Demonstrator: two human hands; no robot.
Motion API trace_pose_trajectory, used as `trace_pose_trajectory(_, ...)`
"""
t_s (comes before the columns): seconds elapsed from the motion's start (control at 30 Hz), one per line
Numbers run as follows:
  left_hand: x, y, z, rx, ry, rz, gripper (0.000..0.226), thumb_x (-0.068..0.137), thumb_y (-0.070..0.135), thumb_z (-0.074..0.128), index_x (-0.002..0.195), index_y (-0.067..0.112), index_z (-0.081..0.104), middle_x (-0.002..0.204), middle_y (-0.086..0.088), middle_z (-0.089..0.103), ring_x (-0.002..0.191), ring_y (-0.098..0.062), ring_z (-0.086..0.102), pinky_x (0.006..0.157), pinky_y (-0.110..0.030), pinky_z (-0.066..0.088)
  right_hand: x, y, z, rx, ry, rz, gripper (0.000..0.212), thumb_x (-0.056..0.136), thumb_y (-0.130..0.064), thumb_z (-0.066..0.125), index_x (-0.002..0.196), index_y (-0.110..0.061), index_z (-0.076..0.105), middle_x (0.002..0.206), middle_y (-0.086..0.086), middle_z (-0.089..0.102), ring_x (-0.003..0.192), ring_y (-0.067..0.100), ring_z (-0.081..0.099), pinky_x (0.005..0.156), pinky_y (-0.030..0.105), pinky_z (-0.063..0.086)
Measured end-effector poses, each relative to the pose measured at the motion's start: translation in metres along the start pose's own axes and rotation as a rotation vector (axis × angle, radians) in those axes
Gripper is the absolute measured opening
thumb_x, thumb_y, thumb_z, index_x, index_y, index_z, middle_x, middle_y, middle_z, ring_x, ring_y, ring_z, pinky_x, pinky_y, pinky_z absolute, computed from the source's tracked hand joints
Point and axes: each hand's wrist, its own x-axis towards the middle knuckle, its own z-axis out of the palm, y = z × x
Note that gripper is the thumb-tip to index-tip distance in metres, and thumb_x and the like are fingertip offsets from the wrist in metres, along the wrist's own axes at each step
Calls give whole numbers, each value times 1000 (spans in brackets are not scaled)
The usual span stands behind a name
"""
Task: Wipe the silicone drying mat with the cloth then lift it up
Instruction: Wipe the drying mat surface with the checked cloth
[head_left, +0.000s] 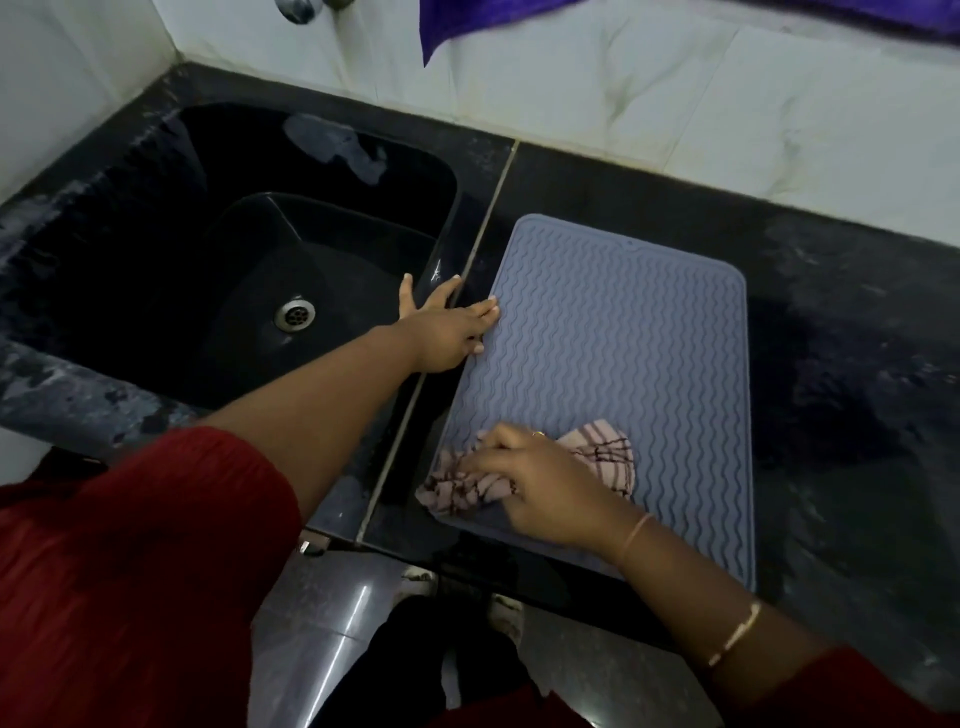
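Where it lies flat on the black stone table (841, 322), the silicone drying mat (623, 338) serves as the reference. Table surface dull, with pale smears right of the mat. Behind the mat: white tiled wall (675, 114), grimy streaks on it. Left of the mat, across a pale seam: black sink (156, 249), set into the table. Mat grey-blue, wavy ribs, rounded corners. Below the mat's near edge: glossy grey floor (332, 623). High behind the mat: purple towel (467, 21) hanging against the wall. Checked cloth (608, 457) bunched on the mat's near-left corner. Right hand (540, 483) on the cloth, fingers curled, gripping it. Left hand (449, 332) flat, fingers straight and spread, pressing the mat's left edge. Metal drain (295, 314) left of the mat, in the sink.
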Motion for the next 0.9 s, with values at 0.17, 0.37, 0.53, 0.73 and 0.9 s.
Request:
trace_pose_trajectory(0.17,9,5,-23,88,8,39,64,91,33,58,148,34,28,159,14,10,147,-24,-14,106,-67,-16,36,33,-62,104,360,213,43,86,2,53,128,-10,55,116,14,50,108,25,50,95,41,44)
trace_pose_trajectory(0.37,31,17,-50,253,-142,29,117,77,42,74,152,16,-11,160,4,-16,143,-29,-27,102,-67,-19,95,87,-172,-329,642,405,54,87,0,46,138,-19,46,128,14,46,118,33,46,100,42,39)
trace_pose_trajectory(0.53,55,18,-59,336,-220,11,135,63,54,80,151,17,-16,159,3,-18,140,-29,-31,101,-67,-20,142,110,-193,-515,517,504,56,85,-6,51,138,-22,44,132,14,51,121,36,47,102,47,35)
trace_pose_trajectory(0.73,66,4,-57,240,-274,14,143,56,61,80,147,24,-24,157,9,-24,138,-29,-35,100,-70,-22,168,116,-111,-512,382,536,55,89,-17,48,142,-24,34,137,17,40,128,36,35,104,50,28)
trace_pose_trajectory(0.9,69,-7,-55,186,-275,44,139,52,68,78,149,37,-16,157,13,-22,137,-25,-37,99,-67,-27,125,102,-89,-503,384,372,56,86,-10,50,141,-15,37,136,17,41,125,36,39,103,51,30)
